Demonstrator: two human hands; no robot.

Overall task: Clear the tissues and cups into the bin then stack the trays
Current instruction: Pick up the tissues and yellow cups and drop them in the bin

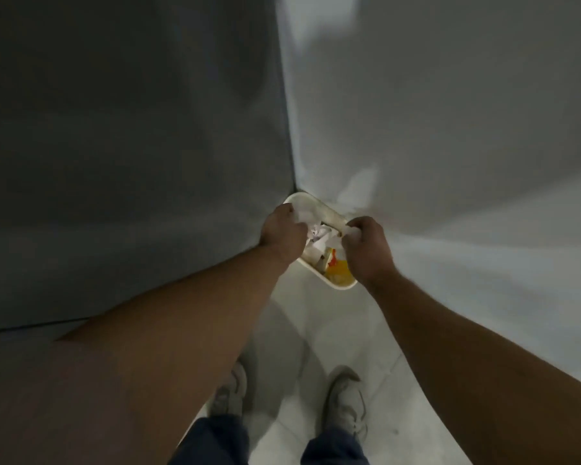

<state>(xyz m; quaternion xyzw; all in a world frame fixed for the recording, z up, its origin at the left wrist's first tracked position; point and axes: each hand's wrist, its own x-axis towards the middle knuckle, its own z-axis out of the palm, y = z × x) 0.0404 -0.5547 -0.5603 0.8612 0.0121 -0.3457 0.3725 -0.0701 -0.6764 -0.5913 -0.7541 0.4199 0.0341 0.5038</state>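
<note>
Left hand [280,229] and right hand [369,251] are each clenched on wadded tissues [317,235], right over the bin [335,286] mid-frame in the wall corner. It looks pretty full already, though it's blurry. Let go off-centre and a wad could bounce off the pile onto the floor [316,330].

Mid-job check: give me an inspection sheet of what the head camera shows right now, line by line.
Surface: pale tiled floor; the bin stands on it in a corner.
Job's things: white bin, open, with crumpled tissues inside; cups and trays not in view.
Clutter: blurred orange-yellow item in the bin.
Grips: left hand and right hand over the bin, each seemingly pinching tissues.
Cables: nothing seen.
Surroundings: grey wall on the left, white wall on the right; the person's shoes below.
</note>
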